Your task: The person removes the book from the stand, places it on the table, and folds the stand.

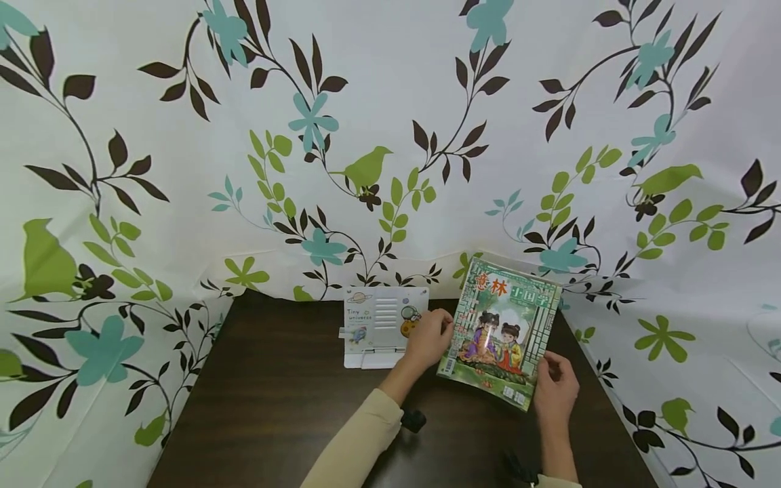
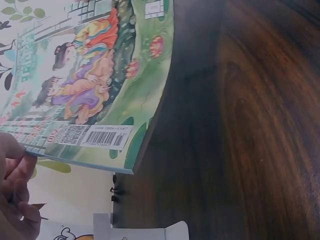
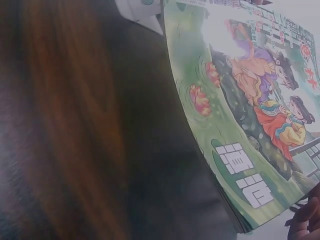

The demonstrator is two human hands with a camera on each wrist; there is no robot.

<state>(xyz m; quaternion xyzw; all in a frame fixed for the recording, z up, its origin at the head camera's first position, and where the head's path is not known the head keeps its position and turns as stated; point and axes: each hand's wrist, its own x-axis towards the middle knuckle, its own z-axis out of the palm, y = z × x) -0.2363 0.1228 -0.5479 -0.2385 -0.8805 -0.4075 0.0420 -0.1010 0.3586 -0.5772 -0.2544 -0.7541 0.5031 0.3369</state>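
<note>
A magazine [image 1: 497, 339] with a green illustrated cover of two seated figures stands tilted toward me, between both hands. My left hand [image 1: 429, 337] pinches its left edge, thumb on the cover, as the left wrist view shows near the barcode [image 2: 106, 136]. On the opposite side my right hand [image 1: 556, 385] grips the right edge low down, with fingers [image 3: 306, 220] at the corner side in the right wrist view. Just left of the magazine is a white folding book stand [image 1: 360, 349] printed with "Tiny universe" and planets, partly behind my left hand.
Both hands are over a dark wood-grain table [image 1: 274, 400]. A white cloth [image 1: 390, 88] printed with leaves, flowers and birds hangs behind the table and along its sides. Dark wrist devices [image 1: 413, 421] sit at the cuffs.
</note>
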